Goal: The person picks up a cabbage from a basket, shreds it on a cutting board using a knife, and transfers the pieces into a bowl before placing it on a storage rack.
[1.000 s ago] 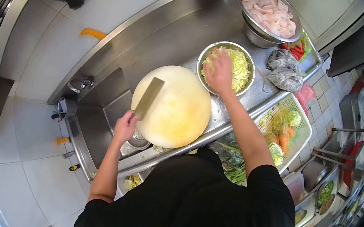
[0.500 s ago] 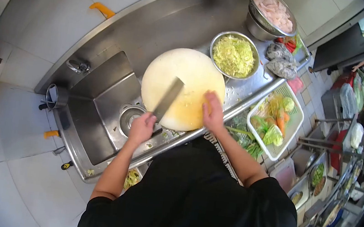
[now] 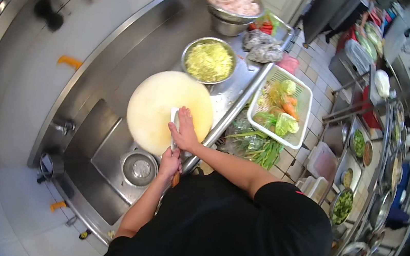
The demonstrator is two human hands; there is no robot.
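My left hand (image 3: 170, 163) is wrapped round the handle of a cleaver (image 3: 174, 115), whose blade lies over the round chopping board (image 3: 148, 105). Flat against the blade, fingers stretched out, rests my right hand (image 3: 184, 131), hiding part of it. The board is thick and pale, with a yellowish wet-looking surface. Just beyond it stands a metal bowl (image 3: 184, 67) heaped with shredded yellow-green cabbage (image 3: 209, 61).
The board sits beside a steel sink (image 3: 90, 157) with a round strainer (image 3: 139, 168). Raw pale meat (image 3: 232, 0) fills a colander at the far end, near grey plastic bags (image 3: 264, 50). A white basket (image 3: 303, 117) of vegetables stands right, above green stalks (image 3: 266, 151).
My right hand has moved from the board's right side onto the cleaver blade. The cleaver has turned more upright in view and come nearer the right hand. The camera view has shifted.
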